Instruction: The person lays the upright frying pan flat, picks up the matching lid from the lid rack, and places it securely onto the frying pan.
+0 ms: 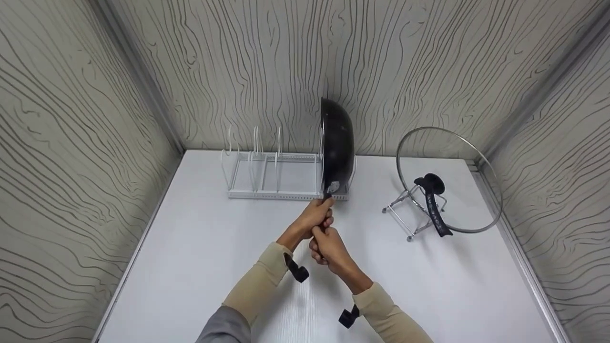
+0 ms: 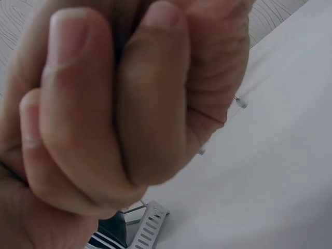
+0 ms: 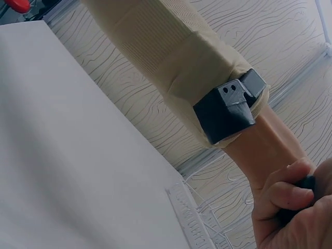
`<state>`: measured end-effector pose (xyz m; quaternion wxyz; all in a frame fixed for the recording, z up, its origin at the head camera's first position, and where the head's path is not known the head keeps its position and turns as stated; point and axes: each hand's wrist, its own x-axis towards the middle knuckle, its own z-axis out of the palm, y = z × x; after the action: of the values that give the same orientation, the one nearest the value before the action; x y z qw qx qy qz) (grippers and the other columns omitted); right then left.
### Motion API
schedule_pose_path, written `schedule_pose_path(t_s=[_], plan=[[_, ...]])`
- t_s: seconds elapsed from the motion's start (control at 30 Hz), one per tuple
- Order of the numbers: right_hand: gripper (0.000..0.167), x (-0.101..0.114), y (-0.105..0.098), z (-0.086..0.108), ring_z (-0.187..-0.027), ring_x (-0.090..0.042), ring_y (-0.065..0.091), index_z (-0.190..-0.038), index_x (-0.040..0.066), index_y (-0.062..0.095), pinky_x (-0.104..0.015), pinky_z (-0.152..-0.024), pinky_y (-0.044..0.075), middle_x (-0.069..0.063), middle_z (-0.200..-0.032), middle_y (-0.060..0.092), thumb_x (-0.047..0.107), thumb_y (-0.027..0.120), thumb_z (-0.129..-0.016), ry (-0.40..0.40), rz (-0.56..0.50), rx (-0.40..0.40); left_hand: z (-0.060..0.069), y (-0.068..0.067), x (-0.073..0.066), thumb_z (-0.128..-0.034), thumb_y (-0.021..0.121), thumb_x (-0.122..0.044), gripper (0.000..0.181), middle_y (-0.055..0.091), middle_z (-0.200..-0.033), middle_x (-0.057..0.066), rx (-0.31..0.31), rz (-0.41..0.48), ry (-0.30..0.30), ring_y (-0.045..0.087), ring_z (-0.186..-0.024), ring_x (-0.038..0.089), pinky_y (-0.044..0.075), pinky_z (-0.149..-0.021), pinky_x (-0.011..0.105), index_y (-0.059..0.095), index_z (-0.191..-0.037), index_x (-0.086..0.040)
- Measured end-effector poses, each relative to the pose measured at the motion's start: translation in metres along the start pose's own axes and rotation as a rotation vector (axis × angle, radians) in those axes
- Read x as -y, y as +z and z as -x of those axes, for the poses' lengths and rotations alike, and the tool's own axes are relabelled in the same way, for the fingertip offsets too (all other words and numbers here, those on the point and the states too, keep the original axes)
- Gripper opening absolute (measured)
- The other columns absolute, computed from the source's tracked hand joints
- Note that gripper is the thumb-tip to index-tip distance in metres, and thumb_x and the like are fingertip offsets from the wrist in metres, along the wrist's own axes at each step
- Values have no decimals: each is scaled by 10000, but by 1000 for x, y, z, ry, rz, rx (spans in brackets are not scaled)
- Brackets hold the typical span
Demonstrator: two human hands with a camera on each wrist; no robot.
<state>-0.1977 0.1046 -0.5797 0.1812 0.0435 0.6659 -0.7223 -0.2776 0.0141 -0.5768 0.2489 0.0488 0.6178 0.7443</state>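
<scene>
A black deep pan (image 1: 338,143) stands on its side in the right end of a white wire rack (image 1: 290,195), its handle pointing toward me. My left hand (image 1: 316,213) grips the handle close to the pan, thumb along the top. Just below it, my right hand (image 1: 331,247) wraps its fingers round the handle's lower part. The two hands nearly touch, and they hide most of the handle. Curled fingers (image 2: 83,114) fill much of the left wrist view. In the right wrist view, a bit of dark handle (image 3: 306,184) shows between the fingers.
To the right, a glass lid (image 1: 498,209) with a black handle (image 1: 436,209) leans on a small wire stand (image 1: 400,219). Upright white dividers (image 1: 279,143) rise from the rack's left part. Patterned walls enclose the white table (image 1: 200,257) at the back and both sides.
</scene>
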Motion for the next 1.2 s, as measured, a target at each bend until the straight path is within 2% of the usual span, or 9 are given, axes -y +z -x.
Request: schedule_pose_path(t_s=[0.5, 1.2], plan=[[338, 1, 3, 3, -397, -33, 429, -732, 125, 479, -175, -361, 313, 74, -553, 450, 182, 455, -1064, 6, 18, -25, 0, 1, 0, -1103, 464, -200, 353, 411, -564, -85, -27, -3, 5, 415, -462, 36, 388, -401, 205, 434, -754, -151], [326, 7, 5, 6, -391, -38, 430, -746, 117, 485, -176, -359, 306, 68, -540, 450, 206, 463, -1059, -24, 47, -36, 3, 0, -8, -1106, 461, -216, 369, 417, -557, -87, -6, -34, 20, 421, -471, 38, 389, -416, 203, 448, -745, -145]])
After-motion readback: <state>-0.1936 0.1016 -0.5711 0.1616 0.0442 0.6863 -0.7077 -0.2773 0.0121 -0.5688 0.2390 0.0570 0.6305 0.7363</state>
